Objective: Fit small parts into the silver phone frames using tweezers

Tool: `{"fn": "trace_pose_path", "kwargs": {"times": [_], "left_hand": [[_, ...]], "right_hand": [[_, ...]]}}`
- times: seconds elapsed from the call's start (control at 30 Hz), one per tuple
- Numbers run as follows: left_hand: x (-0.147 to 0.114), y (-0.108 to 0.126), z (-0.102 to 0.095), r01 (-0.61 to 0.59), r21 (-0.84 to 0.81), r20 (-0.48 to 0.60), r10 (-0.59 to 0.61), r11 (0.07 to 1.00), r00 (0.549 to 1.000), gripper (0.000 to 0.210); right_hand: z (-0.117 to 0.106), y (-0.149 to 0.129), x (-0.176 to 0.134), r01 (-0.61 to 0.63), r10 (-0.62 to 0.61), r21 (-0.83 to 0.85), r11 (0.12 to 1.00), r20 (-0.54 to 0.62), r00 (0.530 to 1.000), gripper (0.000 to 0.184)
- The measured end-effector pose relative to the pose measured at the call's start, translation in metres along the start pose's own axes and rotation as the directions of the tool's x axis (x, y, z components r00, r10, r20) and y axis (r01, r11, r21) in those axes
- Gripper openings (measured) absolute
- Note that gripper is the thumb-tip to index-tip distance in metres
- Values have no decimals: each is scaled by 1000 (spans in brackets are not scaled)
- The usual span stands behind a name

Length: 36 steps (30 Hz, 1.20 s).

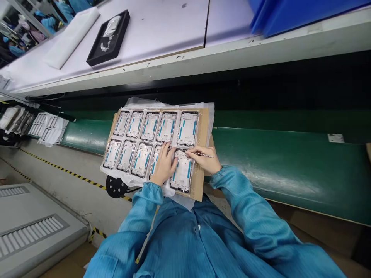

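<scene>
A pale tray [155, 143] on brown cardboard [199, 185] carries two rows of phone frames, metallic with black edges and blue strips. My right hand [206, 159] pinches a thin pair of metal tweezers [205, 155], its tip at the upper edge of the nearest right phone frame [182, 172]. Whether a small part sits at the tip is too small to tell. My left hand [165, 164] lies over the neighbouring frame, fingers stretched and apart, fingertips near the upper left corner of the frame being worked on.
Behind the tray runs a green bench surface [261, 154]. Above it, a white shelf [174, 23] bears a black box [108, 38] with clear plastic and a blue bin [304, 15]. More trays [48, 127] lie at left. A round black stool part [116, 187] and a grey cabinet [37, 231] stand lower left.
</scene>
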<state>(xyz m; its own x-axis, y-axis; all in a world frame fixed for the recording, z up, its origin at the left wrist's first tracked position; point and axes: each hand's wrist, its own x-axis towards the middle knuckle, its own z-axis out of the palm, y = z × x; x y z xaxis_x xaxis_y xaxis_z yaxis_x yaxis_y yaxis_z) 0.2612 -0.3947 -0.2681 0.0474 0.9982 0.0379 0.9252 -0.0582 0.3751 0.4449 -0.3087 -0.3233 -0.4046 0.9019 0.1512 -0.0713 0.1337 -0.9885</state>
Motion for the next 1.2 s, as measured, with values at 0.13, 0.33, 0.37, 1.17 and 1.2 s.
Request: {"fn": "trace_pose_path", "kwargs": {"times": [0.13,0.33,0.37,1.17,1.2], "left_hand": [[-1,2,-4,-13,6,15,13,1000,1000,38],[1,5,-8,-27,56,78,22,998,997,43],[1,6,-8,-27,66,85,21,997,996,44],[12,36,-4,-6,327,136,-41,945,990,52],[13,38,-2,2,330,132,-48,944,990,52]], "right_hand": [[1,3,0,10,-10,6,1000,5,1000,27],[0,1,0,52,-52,-4,999,8,999,32],[-1,1,0,61,-61,-11,998,8,998,32],[-21,-11,-11,-98,122,109,989,-243,962,35],[-25,-14,-14,-116,148,126,985,-282,948,37]]}}
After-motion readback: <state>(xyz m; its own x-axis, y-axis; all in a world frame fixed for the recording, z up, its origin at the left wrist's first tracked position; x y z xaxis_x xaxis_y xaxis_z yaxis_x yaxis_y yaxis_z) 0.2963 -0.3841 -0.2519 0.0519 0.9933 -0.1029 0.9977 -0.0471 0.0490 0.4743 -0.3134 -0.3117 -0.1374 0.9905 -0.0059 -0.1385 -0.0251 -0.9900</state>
